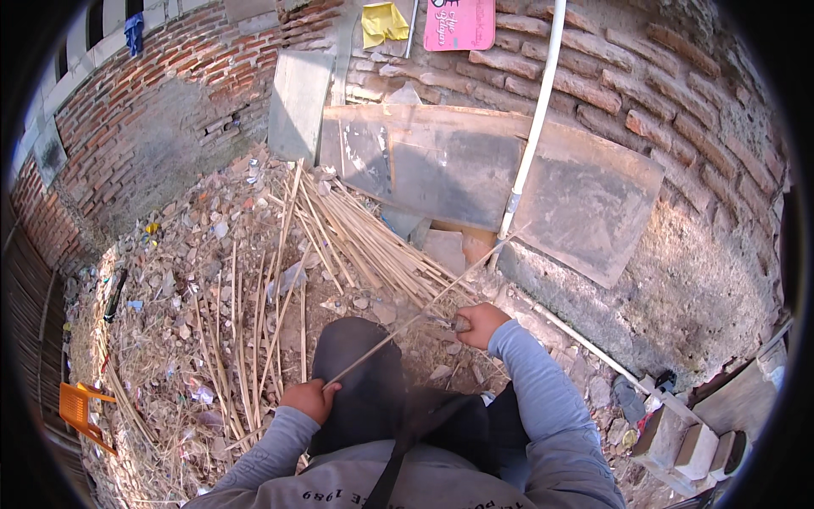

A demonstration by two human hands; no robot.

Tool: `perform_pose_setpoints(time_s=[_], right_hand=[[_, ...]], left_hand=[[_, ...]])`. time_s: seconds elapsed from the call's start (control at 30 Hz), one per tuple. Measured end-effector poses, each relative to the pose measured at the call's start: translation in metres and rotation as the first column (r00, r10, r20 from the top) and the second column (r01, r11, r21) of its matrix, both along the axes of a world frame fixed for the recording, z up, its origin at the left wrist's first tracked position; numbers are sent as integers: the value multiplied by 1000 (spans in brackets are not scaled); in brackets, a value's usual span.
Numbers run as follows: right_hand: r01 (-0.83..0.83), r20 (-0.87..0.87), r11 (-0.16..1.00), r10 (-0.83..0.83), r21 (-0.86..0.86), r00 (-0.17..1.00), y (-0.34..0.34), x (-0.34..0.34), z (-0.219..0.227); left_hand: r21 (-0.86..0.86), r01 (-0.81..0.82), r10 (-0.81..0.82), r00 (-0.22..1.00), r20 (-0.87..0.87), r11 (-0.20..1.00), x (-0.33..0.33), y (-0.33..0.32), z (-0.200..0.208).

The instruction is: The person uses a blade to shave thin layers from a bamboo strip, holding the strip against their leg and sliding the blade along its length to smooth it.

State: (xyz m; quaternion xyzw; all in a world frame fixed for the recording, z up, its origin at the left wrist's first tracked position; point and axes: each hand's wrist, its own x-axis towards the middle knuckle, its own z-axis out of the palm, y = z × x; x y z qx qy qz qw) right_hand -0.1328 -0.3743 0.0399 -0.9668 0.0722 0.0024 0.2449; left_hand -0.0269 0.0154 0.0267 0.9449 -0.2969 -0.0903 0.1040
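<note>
Over the knee, both hands, left (pixel 309 399) and right (pixel 480 323), grip one bamboo strip (pixel 407 324).

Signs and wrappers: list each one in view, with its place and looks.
Pink sign: rectangular, on the brick wall at top centre, dark lettering.
Yellow sheet: crumpled, hanging left of the pink sign.
Small wrappers and scraps: scattered among the rubble left of the left hand, too small to tell apart.

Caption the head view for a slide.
Left hand grips one end of a long thin bamboo strip; right hand holds a small tool against it, above a heap of bamboo strips.
</note>
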Motion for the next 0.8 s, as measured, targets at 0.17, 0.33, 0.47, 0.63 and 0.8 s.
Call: perform_pose_setpoints(time_s=[0.17, 0.33, 0.47, 0.63, 0.8], right_hand=[[-108, -32, 992, 106, -68, 994, 18, 1, 15], [-42, 53, 997, 46, -60, 998, -3, 3, 4], [69, 55, 996, -66, -48, 996, -16, -1, 5], [65, 18, 998, -64, -20, 998, -1, -3, 8], [52, 13, 996, -51, -72, 999, -3, -2, 12]], left_hand=[[-12, -6, 6, 1000, -5, 1000, 1, 6, -6], [-39, 14, -13, 1000, 18, 999, 2, 3, -8], [-33, -3, 3, 1000, 1, 999, 1, 1, -1], [-31, -24, 25, 999, 32, 999, 2, 5, -10], [-57, -15, 18, 998, 52, 998, 4, 6, -16]])
